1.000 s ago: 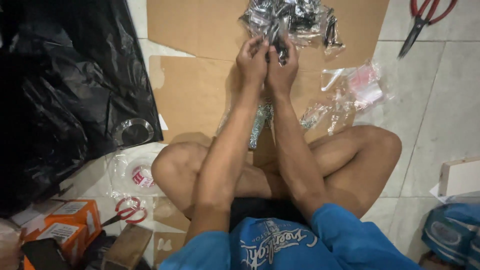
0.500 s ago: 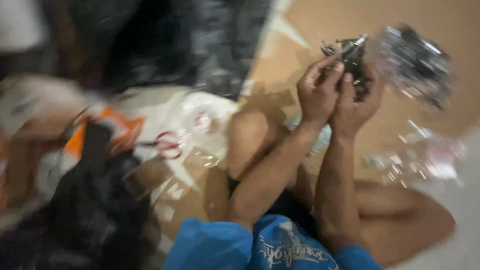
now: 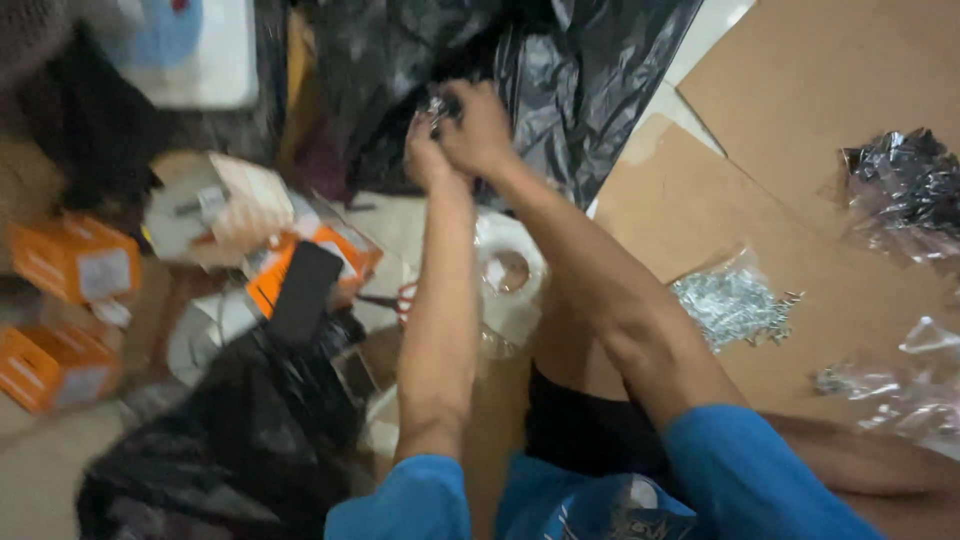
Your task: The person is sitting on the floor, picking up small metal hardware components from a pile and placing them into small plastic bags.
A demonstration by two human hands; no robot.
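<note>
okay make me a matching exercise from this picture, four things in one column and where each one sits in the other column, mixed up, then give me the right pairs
Things:
1. small shiny bundle
2. heap of silver screws
3. orange boxes
4. black plastic sheet

Places:
A. far left of the view
B. on the brown cardboard, right of the arms
C. between the left hand and right hand, held up
D. spread at top centre, behind the hands

Pairs: 1-C, 2-B, 3-A, 4-D
</note>
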